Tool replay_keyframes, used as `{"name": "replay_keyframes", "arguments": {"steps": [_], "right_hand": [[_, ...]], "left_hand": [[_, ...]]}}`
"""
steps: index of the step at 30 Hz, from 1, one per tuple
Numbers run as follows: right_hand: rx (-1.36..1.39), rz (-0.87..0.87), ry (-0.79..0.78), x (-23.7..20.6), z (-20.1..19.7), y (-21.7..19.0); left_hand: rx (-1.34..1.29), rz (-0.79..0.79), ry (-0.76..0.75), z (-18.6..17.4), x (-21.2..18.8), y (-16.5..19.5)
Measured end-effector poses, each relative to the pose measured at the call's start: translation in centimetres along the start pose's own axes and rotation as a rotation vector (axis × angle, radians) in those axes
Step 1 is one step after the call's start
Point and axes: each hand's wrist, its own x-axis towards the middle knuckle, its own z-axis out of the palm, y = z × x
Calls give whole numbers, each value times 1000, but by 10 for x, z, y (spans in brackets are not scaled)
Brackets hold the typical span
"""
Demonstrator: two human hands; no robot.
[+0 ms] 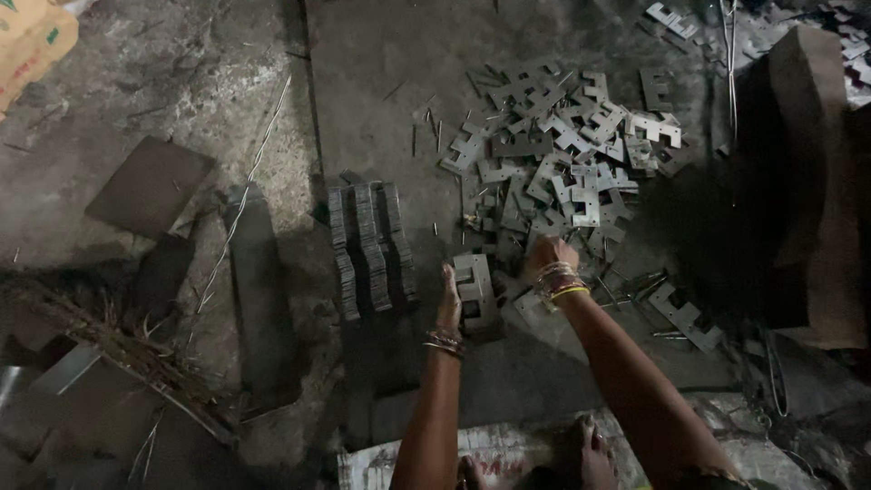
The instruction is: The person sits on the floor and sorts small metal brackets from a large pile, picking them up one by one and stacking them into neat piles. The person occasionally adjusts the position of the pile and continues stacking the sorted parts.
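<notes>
A small stack of stamped metal plates lies on the dark concrete floor, just right of three neat rows of stacked plates and at the near edge of a loose heap of plates spread toward the floor's far right. The left hand rests open, fingers straight, touching the small stack's left side. The right hand, bangles at the wrist, reaches knuckles-up into the heap's near edge, fingers curled down among the plates; whether it grasps one I cannot tell.
</notes>
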Motion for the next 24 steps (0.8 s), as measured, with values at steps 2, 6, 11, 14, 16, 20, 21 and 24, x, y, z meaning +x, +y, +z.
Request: {"name": "replay_keyframes", "arguments": {"steps": [2,6,11,14,16,20,21,24], "right_hand": [[70,27,22,1,0,17],[-21,74,-83,-6,-10,35],[-20,123,-35,-17,2,12],[49,185,-112,-21,10,15],[90,175,-132,-21,9,28],[-32,50,-46,-25,-1,70],[-83,41,-24,-30,-5,76],[-59,197,-272,-43,-17,76]], "left_hand": [[99,81,-15,0,1,2],[-101,-98,-91,4,-4,6],[191,185,95,12,-4,-2],[378,147,22,9,-1,-9],[571,381,-43,5,-2,-12],[1938,840,7,3,-3,-13],[1653,657,-12,4,-4,-12],[369,118,-124,8,-4,-9]]}}
